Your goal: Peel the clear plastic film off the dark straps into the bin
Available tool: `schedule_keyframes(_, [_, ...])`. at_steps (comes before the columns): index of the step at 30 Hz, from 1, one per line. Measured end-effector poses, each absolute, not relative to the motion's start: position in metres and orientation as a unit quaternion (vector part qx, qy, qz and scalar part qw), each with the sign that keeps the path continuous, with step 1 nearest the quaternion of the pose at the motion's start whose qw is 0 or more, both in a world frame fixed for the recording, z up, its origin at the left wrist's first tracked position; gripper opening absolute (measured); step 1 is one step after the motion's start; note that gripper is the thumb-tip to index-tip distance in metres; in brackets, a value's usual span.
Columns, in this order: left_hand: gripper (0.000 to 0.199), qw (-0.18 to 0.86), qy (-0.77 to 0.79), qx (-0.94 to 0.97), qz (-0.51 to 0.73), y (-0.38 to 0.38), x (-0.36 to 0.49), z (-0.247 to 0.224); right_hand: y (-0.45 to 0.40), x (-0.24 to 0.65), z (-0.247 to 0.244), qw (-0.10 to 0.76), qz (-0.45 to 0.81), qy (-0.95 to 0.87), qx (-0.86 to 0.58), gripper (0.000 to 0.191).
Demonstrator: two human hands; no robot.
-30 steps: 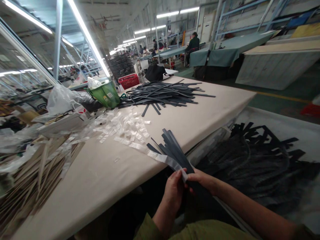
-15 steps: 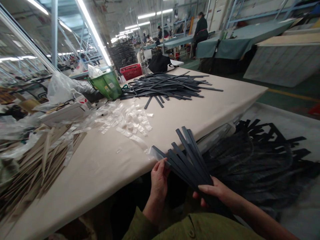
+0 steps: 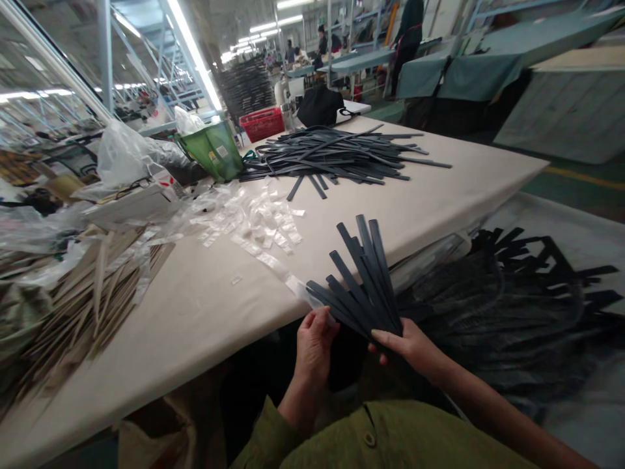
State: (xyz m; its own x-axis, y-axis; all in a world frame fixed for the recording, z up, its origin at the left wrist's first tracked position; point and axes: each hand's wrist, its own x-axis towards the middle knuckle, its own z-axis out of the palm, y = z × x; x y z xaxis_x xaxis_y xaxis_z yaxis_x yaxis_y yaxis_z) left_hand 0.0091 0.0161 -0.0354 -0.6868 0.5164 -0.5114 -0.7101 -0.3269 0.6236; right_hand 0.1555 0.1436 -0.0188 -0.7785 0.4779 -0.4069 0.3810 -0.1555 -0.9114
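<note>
Left hand pinched a whitish translucent strip trailing over the desk. Right hand kept a firm grip on fanned dark strips.

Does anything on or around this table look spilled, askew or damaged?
No spill or damage is visible. The white strips look messy: a loose tangle, one trailing to the left hand. A small scrap lies apart on the table, perhaps stray.

A green container (white plastic poking out on top) stands near a red basket; beyond, a person is beside a blue-green table.
</note>
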Motion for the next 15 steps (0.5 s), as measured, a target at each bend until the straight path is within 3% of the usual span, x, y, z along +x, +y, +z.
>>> schedule_keyframes(7, [0.02, 0.387, 0.391, -0.149, 0.822, 0.007, -0.018, -0.019, 0.139, 0.206, -0.002, 0.048, 0.628, -0.7, -0.338, 0.057])
schedule_keyframes(15, [0.022, 0.386, 0.387, -0.139, 0.826, 0.011, -0.021, -0.009, 0.134, 0.225, -0.002, 0.025, 0.577, -0.753, -0.313, 0.057])
